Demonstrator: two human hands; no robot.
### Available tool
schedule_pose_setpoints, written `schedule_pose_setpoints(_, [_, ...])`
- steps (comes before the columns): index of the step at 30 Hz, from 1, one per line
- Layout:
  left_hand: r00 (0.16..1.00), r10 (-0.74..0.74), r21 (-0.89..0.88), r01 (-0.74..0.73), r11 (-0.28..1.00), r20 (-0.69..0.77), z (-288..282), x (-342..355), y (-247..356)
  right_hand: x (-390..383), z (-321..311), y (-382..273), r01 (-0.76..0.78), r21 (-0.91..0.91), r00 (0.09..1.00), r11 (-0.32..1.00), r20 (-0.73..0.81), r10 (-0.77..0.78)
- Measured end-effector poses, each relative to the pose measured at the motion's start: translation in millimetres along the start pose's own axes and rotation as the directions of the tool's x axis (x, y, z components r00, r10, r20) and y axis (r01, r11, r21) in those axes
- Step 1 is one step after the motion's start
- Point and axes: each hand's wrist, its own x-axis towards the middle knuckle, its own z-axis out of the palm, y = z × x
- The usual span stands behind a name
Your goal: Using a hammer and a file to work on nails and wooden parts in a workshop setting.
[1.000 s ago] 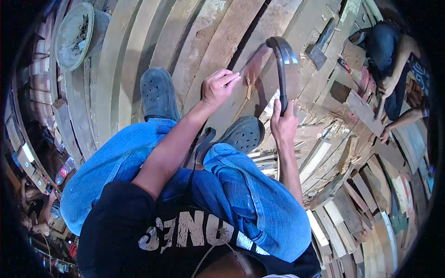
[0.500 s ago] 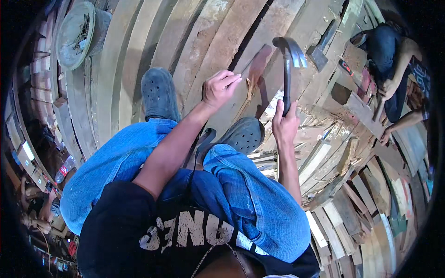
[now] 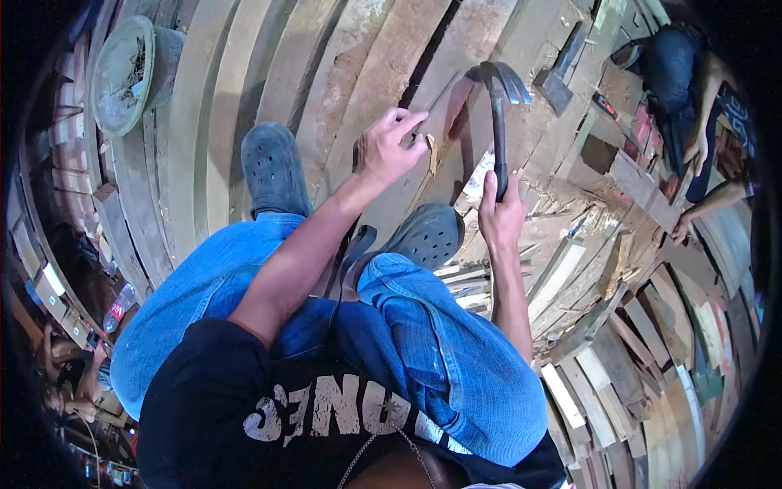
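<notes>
Plainly, the right hand [image 3: 502, 215], just right of the frame's centre, has its grip wrapped round the dark handle of a claw hammer [image 3: 498, 126], whose head points toward the top of the frame over wooden planks [image 3: 330, 102]. At upper centre, the left hand [image 3: 386, 151] shows index finger and thumb parted; whether its grip pinches something small cannot be told. A second hammer [image 3: 560, 80] and a red-and-black tool handle [image 3: 604, 105] lie at upper right; a bucket [image 3: 168, 65] sits at upper left.
</notes>
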Motion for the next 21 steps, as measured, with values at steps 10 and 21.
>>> schedule_pose_setpoints(10, [0.998,0.061,0.054,-0.063,0.997,0.028,1.4,4.9,8.2,-3.4,0.7,5.3,0.01,0.129,0.999,0.992,-0.033,-0.006])
schedule_pose_setpoints(21, [0.989,0.138,0.08,-0.135,0.988,-0.043,5.3,5.8,-3.3,-2.2,0.3,2.1,0.082,0.147,0.996,0.986,-0.037,-0.078])
